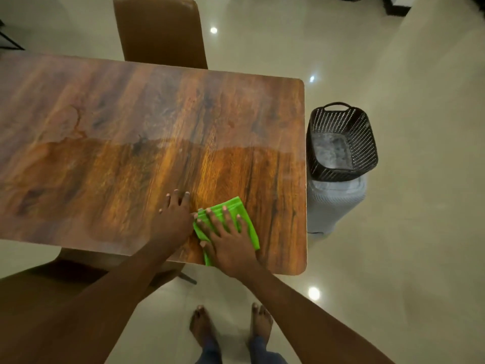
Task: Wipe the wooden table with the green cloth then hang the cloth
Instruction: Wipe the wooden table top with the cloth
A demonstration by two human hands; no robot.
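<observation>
A folded green cloth [245,218] lies flat on the wooden table [118,143], close to its near right corner. My right hand [228,239] presses down on the cloth with its fingers spread and straight, covering most of it. Just left of the cloth, my left hand [174,216] rests flat on the bare wood, fingers straight, its thumb side touching the cloth's left edge.
A dark woven basket [367,143] sits on a pale grey stand [333,203] right of the table's end. One brown chair [160,30] stands at the far side, another [39,285] at the near left. My bare feet [231,327] stand on the glossy tiled floor.
</observation>
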